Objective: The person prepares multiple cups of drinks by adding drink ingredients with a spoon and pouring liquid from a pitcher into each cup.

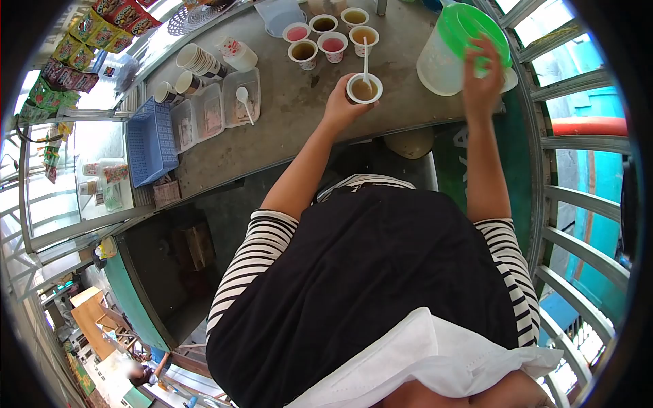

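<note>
My left hand point(344, 106) is closed around a small paper cup point(356, 100) of brownish liquid, held near the counter's front edge. A white plastic spoon point(366, 61) stands in the cup, its handle pointing up. My right hand point(484, 78), blurred, is raised with its fingers apart in front of the green lid point(457, 27) of a large translucent pitcher point(435, 66). Beyond the left hand, several filled paper cups stand grouped, among them one with pink liquid point(333, 45), one with dark liquid point(303, 52) and one with orange liquid point(364, 36).
Clear plastic trays point(211, 111) lie on the left of the counter point(286, 129), one holding a white spoon point(243, 99). Stacked paper cups point(197, 60) stand behind them, beside a blue basket point(151, 143). Hanging sachets point(102, 27) line the far left, and metal bars point(578, 143) the right.
</note>
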A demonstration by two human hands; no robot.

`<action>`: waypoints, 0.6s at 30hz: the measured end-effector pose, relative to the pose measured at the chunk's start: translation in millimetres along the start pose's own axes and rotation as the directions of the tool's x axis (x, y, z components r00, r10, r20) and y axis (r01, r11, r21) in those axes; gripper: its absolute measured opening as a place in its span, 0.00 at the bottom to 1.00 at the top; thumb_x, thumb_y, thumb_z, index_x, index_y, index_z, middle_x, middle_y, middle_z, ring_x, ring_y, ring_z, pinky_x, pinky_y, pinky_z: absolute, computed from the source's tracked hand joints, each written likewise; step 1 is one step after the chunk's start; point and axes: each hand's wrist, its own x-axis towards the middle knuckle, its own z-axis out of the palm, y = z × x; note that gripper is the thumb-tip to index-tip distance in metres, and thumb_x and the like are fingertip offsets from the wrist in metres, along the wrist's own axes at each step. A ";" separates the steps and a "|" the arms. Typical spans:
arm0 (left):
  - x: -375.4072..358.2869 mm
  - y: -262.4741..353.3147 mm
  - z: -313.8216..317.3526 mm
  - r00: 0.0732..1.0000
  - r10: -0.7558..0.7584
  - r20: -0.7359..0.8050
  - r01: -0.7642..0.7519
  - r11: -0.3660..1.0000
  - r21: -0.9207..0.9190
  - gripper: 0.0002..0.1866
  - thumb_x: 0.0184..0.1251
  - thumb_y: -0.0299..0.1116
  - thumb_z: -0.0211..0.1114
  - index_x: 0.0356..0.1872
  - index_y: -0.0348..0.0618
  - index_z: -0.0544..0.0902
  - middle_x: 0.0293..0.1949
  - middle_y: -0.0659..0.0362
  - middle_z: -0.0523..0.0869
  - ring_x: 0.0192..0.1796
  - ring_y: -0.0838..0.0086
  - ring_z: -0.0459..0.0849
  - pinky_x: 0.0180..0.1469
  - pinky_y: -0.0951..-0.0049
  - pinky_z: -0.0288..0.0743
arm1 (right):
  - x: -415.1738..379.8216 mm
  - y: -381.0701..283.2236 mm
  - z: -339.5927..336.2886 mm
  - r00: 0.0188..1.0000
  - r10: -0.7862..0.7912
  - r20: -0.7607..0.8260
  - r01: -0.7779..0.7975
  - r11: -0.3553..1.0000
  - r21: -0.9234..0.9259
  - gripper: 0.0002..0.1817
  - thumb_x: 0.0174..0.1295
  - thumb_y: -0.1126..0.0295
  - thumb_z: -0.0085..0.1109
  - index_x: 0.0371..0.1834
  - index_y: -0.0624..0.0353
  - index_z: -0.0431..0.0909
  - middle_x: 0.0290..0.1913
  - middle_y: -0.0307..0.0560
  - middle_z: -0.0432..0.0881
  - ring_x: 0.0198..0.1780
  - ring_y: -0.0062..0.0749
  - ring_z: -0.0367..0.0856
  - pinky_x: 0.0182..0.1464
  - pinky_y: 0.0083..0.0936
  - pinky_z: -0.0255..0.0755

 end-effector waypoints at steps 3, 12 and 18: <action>-3.1 -9.8 -4.8 0.999 -0.039 -0.037 0.039 0.999 -0.003 0.42 0.44 0.32 0.83 0.62 0.38 0.70 0.53 0.58 0.82 0.56 0.75 0.81 0.59 0.72 0.74 | 2.4 55.8 -26.5 0.970 -0.052 -0.237 -0.025 0.950 -0.311 0.24 0.62 0.61 0.68 0.58 0.57 0.75 0.46 0.45 0.84 0.43 0.30 0.81 0.45 0.28 0.72; -7.7 -41.8 -16.1 0.974 0.062 -0.216 -0.030 0.988 0.149 0.40 0.43 0.37 0.83 0.59 0.42 0.72 0.50 0.54 0.84 0.53 0.69 0.83 0.56 0.68 0.76 | -13.4 90.8 -20.9 0.707 0.684 -0.182 -0.500 0.665 0.555 0.19 0.56 0.60 0.75 0.35 0.66 0.81 0.32 0.40 0.82 0.29 0.19 0.77 0.30 0.18 0.68; -21.5 -46.8 -26.9 0.989 0.109 -0.102 -0.065 0.929 0.365 0.33 0.50 0.37 0.77 0.59 0.40 0.75 0.52 0.50 0.84 0.54 0.60 0.84 0.56 0.65 0.76 | 9.1 89.1 -41.8 0.877 0.477 0.052 -0.464 0.816 0.345 0.17 0.55 0.59 0.75 0.31 0.64 0.83 0.26 0.35 0.80 0.27 0.15 0.73 0.31 0.16 0.67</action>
